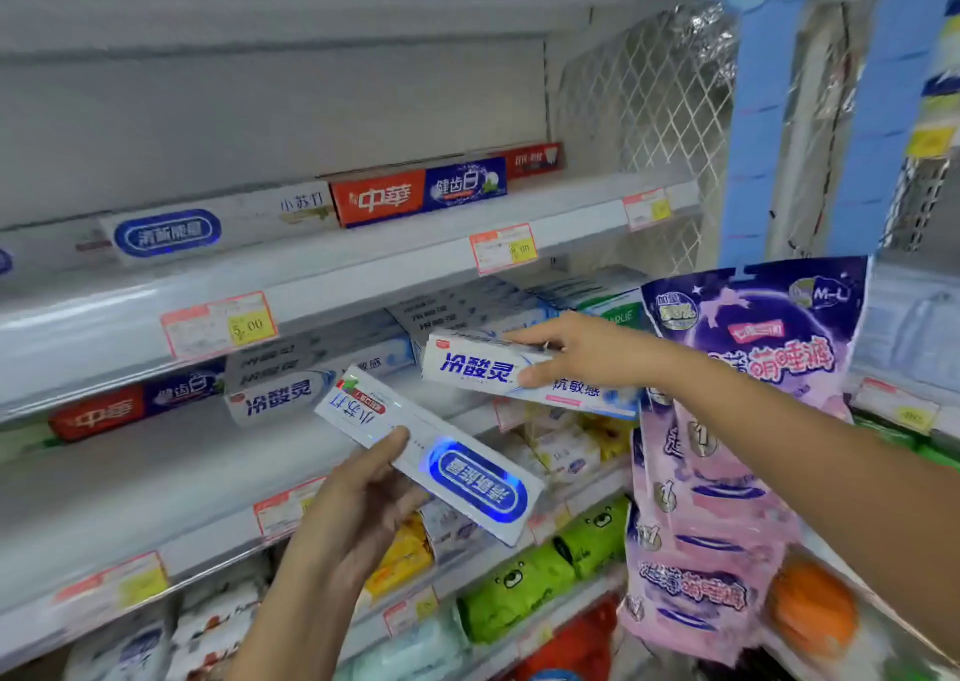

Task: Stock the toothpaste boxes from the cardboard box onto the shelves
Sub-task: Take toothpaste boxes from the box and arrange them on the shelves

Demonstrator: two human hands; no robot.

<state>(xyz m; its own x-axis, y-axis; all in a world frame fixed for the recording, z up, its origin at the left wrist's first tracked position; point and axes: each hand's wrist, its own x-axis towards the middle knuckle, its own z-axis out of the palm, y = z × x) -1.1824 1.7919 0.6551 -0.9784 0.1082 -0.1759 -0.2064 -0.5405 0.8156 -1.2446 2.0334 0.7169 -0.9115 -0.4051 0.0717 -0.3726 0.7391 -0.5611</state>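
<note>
Left hand (pixel 353 503) grips upside-down white-blue toothpaste box (pixel 431 451); right hand (pixel 576 350) pinches white toothpaste box (pixel 483 368) at middle shelf (pixel 130 451) front, hands apart

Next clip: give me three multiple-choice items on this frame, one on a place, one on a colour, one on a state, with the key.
1. The blue-lettered box in the right hand is held:
A. at the middle shelf, near matching boxes
B. on the topmost shelf
C. down by the floor

2. The oval on the oval-marked box in the left hand is:
A. red
B. blue
C. green

3. The hands:
A. both hang idle
B. only the right holds a box
C. each holds a box

Key: 1 A, the same lettering shows on boxes lying on that shelf; 2 B, the oval near the box's lower end is blue; 3 C, fingers curl round both boxes.
</note>
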